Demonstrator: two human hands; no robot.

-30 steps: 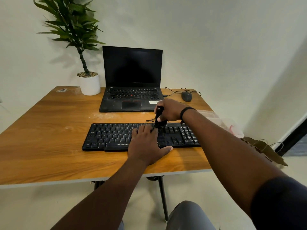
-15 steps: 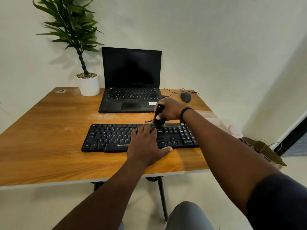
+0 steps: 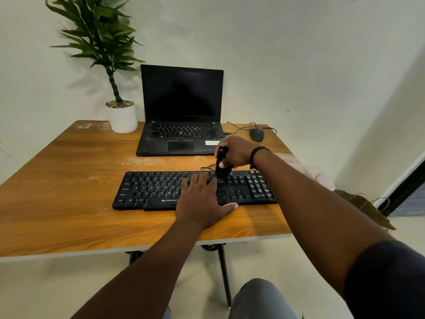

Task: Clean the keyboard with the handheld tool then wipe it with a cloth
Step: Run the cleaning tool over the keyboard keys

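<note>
A black keyboard (image 3: 151,189) lies across the front middle of the wooden table (image 3: 69,171). My left hand (image 3: 200,201) rests flat on its middle keys, fingers spread, pressing it down. My right hand (image 3: 236,151) grips a small black handheld tool (image 3: 221,165) held upright, its lower end touching the top key rows right of centre. A pale pink cloth (image 3: 305,169) lies at the table's right edge, partly hidden behind my right forearm.
An open black laptop (image 3: 181,111) stands behind the keyboard. A potted plant in a white pot (image 3: 123,118) sits at the back left. A wired mouse (image 3: 257,134) lies at the back right. A brown bag (image 3: 365,208) lies on the floor to the right.
The tool in my right hand has shifted slightly along the top rows of the keyboard. My left hand has stayed pressed on the keys.
</note>
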